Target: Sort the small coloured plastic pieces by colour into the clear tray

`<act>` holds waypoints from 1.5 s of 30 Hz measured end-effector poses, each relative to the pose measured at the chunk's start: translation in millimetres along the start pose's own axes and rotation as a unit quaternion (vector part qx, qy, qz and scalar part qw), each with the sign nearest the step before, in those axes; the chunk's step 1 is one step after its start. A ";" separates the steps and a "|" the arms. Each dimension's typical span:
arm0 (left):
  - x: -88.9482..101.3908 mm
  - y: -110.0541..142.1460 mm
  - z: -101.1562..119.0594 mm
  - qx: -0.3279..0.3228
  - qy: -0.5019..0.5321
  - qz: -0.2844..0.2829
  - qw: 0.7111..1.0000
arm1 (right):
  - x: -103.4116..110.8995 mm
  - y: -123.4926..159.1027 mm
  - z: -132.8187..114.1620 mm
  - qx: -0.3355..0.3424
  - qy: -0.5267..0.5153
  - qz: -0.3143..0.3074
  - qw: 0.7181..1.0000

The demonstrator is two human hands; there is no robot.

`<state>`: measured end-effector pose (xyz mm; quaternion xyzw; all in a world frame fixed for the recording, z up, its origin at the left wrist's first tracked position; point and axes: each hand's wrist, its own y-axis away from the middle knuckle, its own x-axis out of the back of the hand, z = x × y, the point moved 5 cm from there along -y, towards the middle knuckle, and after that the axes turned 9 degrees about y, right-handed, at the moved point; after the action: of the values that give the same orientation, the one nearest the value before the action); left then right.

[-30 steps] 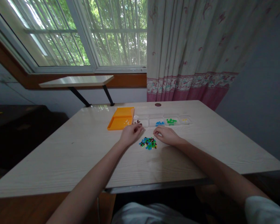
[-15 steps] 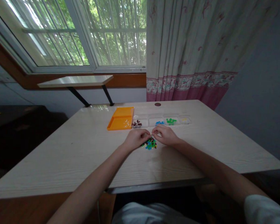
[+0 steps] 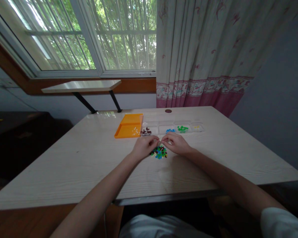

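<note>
My left hand (image 3: 146, 145) and my right hand (image 3: 175, 143) meet fingertip to fingertip just above a pile of small plastic pieces (image 3: 159, 152), coloured green, blue, brown and yellow. Both hands are closed in a pinch. Whatever sits between the fingertips is too small to make out. Behind the hands, an open orange case (image 3: 127, 131) holds small white pieces (image 3: 135, 131). To its right, clear plastic trays (image 3: 161, 128) hold sorted brown pieces (image 3: 146, 131), blue pieces (image 3: 170, 131), green pieces (image 3: 182, 129) and a few yellow pieces (image 3: 196, 127).
The pale wooden table (image 3: 89, 165) spreads under everything. A raised shelf (image 3: 81, 86) on black legs stands at its back left, below the window (image 3: 124, 36). A patterned curtain (image 3: 196, 56) hangs behind, and a round brown grommet (image 3: 168, 111) sits near the back edge.
The fingertips of both hands have shifted very slightly and come closer together. The pile, the case and the trays look the same.
</note>
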<state>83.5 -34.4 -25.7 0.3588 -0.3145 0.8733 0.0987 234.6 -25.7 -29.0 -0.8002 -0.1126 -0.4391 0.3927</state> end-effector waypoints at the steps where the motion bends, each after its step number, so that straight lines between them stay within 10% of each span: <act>1: 2.3 0.2 -0.4 0.002 -0.001 0.013 1.000 | 1.1 0.0 0.4 0.004 0.001 -0.003 1.000; 10: 30.5 7.2 -5.1 -0.001 0.001 0.196 0.981 | 1.6 10.6 6.5 0.035 0.023 -0.191 0.981; 45: 32.3 7.7 2.1 -0.026 0.002 0.210 0.977 | -5.4 8.9 6.1 0.003 0.002 -0.215 0.977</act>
<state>58.2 -43.4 -6.0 0.2801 -0.4053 0.8668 -0.0772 239.8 -26.4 -39.9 -0.7551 -0.2825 -0.5145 0.2919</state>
